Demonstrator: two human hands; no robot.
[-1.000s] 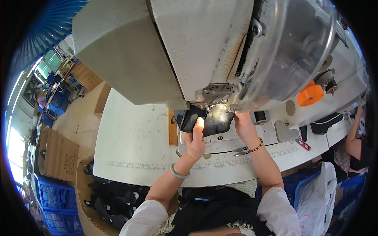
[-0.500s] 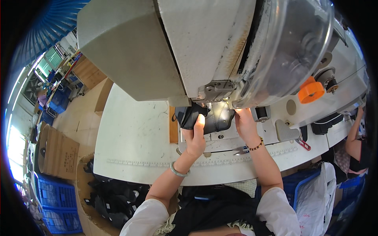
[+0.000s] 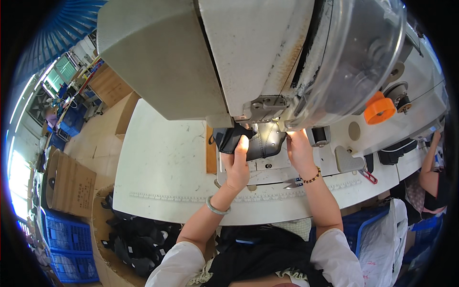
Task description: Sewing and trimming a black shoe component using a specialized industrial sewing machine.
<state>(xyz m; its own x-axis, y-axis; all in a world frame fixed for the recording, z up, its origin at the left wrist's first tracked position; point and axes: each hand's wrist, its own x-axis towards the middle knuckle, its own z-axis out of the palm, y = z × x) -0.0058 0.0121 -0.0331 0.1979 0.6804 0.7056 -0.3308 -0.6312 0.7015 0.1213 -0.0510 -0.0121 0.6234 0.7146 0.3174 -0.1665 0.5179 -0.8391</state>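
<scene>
A black leather shoe upper (image 3: 259,147) with stitched seams and small holes lies under the head of a sewing machine (image 3: 260,57), lit by the machine's lamp. My left hand (image 3: 235,165) grips its left part, thumb on top and the other fingers partly hidden below. At the right edge of the same piece, my right hand (image 3: 300,152) holds on with its fingertips pressed together, partly hidden by the machine. The needle area is mostly hidden behind the machine head.
Scissors (image 3: 292,183) lie on the white table (image 3: 158,158) by my right wrist, near a printed ruler strip (image 3: 191,198). A red-handled tool (image 3: 369,176) is farther right. Below left stands a carton of black pieces (image 3: 138,244). Another person's arm (image 3: 429,165) shows at far right.
</scene>
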